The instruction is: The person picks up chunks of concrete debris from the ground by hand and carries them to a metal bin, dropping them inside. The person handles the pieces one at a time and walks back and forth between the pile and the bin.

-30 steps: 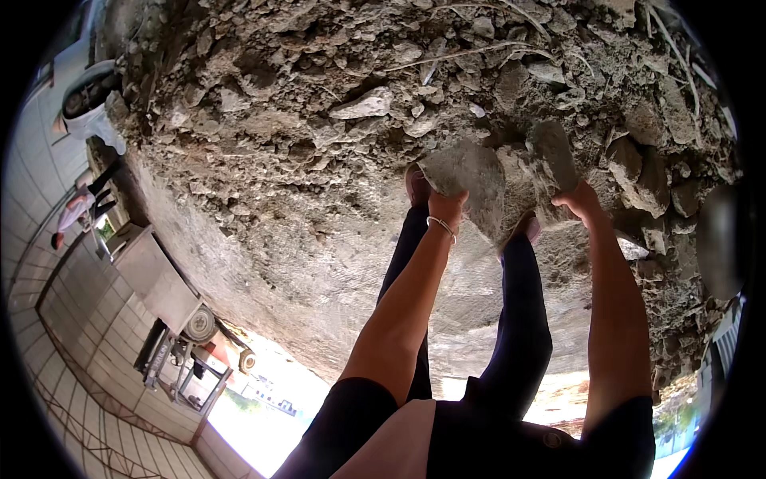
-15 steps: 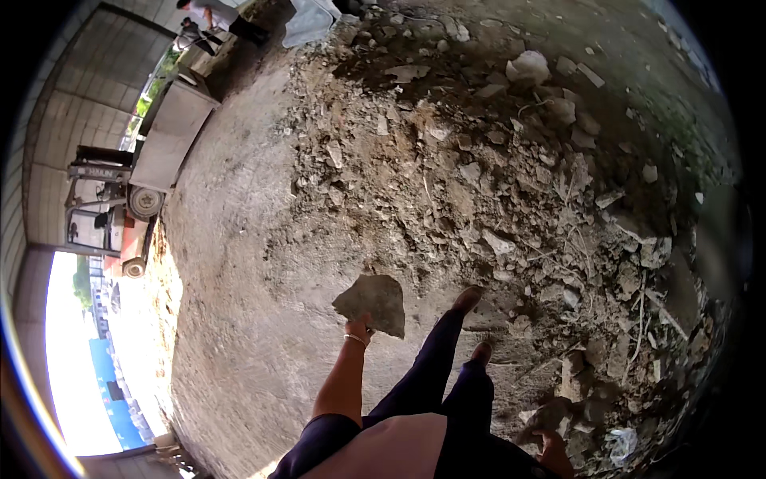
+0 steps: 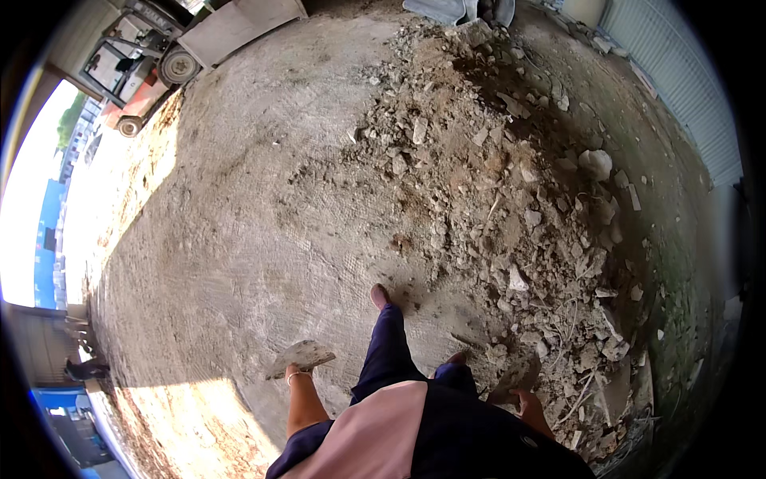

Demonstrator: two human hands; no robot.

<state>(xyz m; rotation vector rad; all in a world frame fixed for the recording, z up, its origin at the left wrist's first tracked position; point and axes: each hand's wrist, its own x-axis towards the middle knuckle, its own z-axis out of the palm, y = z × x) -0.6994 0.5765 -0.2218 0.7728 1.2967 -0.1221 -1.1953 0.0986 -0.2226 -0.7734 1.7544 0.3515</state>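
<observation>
The left hand (image 3: pixel 293 369) is clamped on the near edge of a flat grey slab (image 3: pixel 303 354), held low and out to the person's left; the right hand (image 3: pixel 527 402) grips a darker chunk (image 3: pixel 517 378) by its side, though the fingers are partly lost against the debris behind it. One piece per hand, arms hanging, is probably how the weight stays balanced, and holding the slab away from the trousers (image 3: pixel 387 347) likely spares the stepping leg a knock. One shoe (image 3: pixel 379 297) is well forward on the bare concrete floor (image 3: pixel 263 207), where footing looks easier than on the rubble heap (image 3: pixel 479 191) to the right. Farther off I can see a forklift (image 3: pixel 144 80) at the far left and a corrugated wall (image 3: pixel 674 80) beyond the heap. Half a second ago the slab showed its broad face ahead of the body; now it appears nearly edge-on and farther left. The view has swung too: the forklift sits higher, and the people by the far wall have gone from sight.
</observation>
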